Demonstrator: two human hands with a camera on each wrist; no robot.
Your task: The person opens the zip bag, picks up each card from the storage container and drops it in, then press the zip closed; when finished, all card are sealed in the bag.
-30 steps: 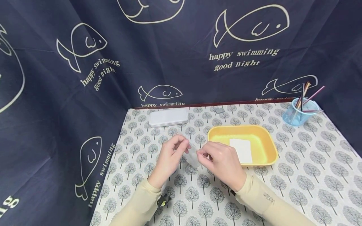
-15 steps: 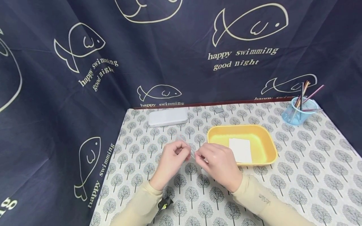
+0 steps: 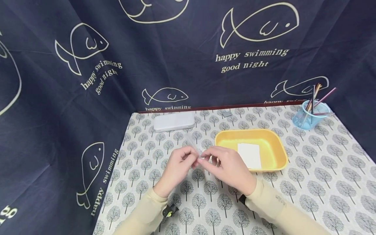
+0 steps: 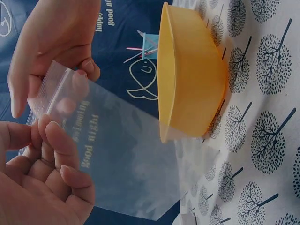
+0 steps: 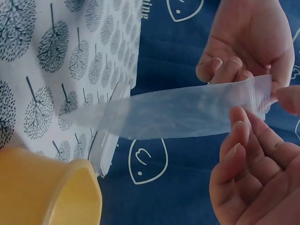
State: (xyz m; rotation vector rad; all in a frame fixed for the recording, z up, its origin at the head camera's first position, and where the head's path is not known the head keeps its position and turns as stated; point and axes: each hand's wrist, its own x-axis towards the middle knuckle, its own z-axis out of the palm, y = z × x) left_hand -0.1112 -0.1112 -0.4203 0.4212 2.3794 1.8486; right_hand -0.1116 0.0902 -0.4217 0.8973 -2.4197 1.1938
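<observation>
A clear zip-lock bag (image 4: 126, 140) hangs flat between the hands, its zip edge nearest the fingers; in the head view the bag (image 3: 192, 141) is faint against the tablecloth. My left hand (image 3: 178, 166) pinches the zip edge; the left wrist view shows this left hand (image 4: 47, 173) with curled fingers against the film. At the other end of the zip, my right hand (image 3: 227, 166) has thumb and fingertips about the edge. The right wrist view has this right hand (image 5: 255, 173) with its index fingertip on the bag (image 5: 178, 112). Nothing shows inside the bag.
Close beside the right hand stands a yellow tray (image 3: 271, 153) with white square sheets (image 3: 249, 156) in it. Behind are a white flat case (image 3: 174, 122), a small grey item (image 3: 227, 114) and a blue cup (image 3: 308, 119) of thin sticks. A dark curtain (image 3: 164, 58) borders the table.
The bag has swung so that it points away toward the white case. My right hand has shifted its fingers, spread its thumb and come closer to the left hand.
</observation>
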